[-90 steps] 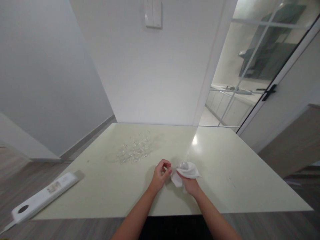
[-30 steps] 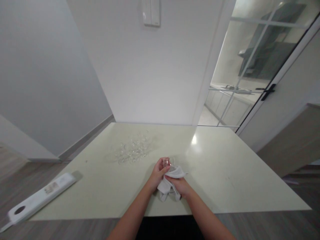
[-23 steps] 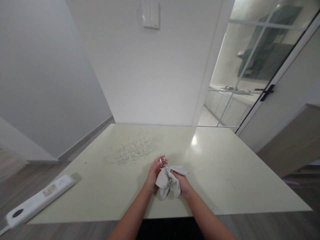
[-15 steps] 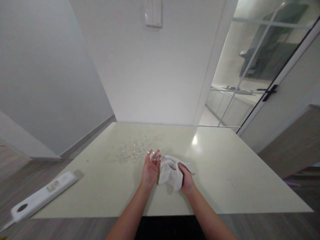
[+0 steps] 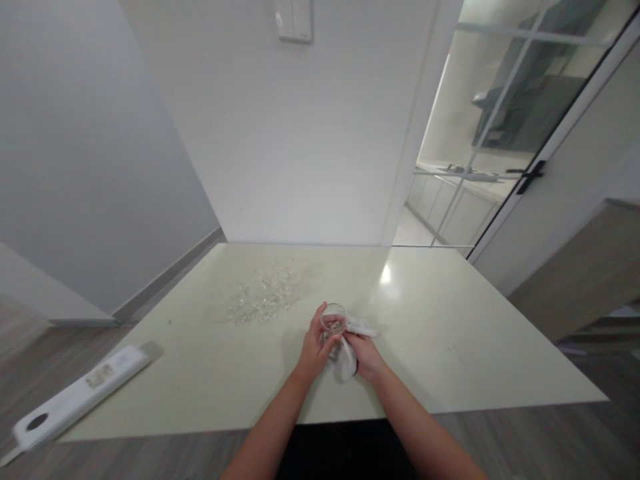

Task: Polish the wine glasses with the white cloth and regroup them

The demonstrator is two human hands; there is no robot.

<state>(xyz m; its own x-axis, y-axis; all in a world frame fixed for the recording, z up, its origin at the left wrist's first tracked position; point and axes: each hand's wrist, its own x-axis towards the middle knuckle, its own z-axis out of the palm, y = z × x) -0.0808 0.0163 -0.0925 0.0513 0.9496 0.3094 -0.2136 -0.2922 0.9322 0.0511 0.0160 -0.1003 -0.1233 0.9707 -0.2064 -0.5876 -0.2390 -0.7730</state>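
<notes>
Near the front middle of the table, my left hand (image 5: 317,343) is closed around a small clear glass cup (image 5: 334,319), its round rim facing up. My right hand (image 5: 364,352) grips a white cloth (image 5: 345,363) just beside it. The cloth bunches under and against the cup, and part of it sticks out to the right. My right fingertips are partly hidden by the cloth and cup. Farther back and to the left lies a cluster of clear glass-like pieces (image 5: 265,293), too see-through to tell apart.
A pale glossy table (image 5: 425,360) spans the front, with a white wall (image 5: 300,147) behind it. At its left edge lies a long white power strip (image 5: 83,393). A glass-paned door with a black handle (image 5: 531,177) stands at the right.
My left hand has turned from palm-up with spread fingers to wrapping the cup, whose rim now shows upward. My right hand has brought the cloth in against it. The view has shifted slightly.
</notes>
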